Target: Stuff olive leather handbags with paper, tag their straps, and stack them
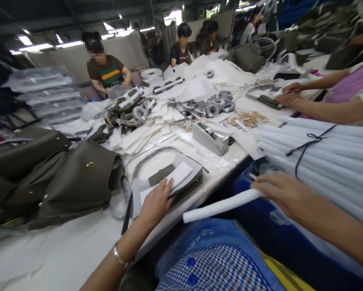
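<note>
My right hand (276,193) is closed around one end of a white foam rod (222,205), which points left over my lap. My left hand (157,201) lies with its fingers stretched out on a white foam strip (181,176). Under that strip, a dark olive handbag (196,178) lies flat at the table edge, partly covered by pale sheet. Its wrapped handle (152,152) arches toward the far side. A tied bundle of similar white rods (326,151) is just beyond my right hand.
A grey tape dispenser (210,138) stands beyond the handbag. Several olive bags (78,173) are piled at left. White strips (147,135) and wrapped rolls (213,108) cover the table's middle. At right, a co-worker's hands (290,95) handle another bag. A blue bin (244,190) is below the rods.
</note>
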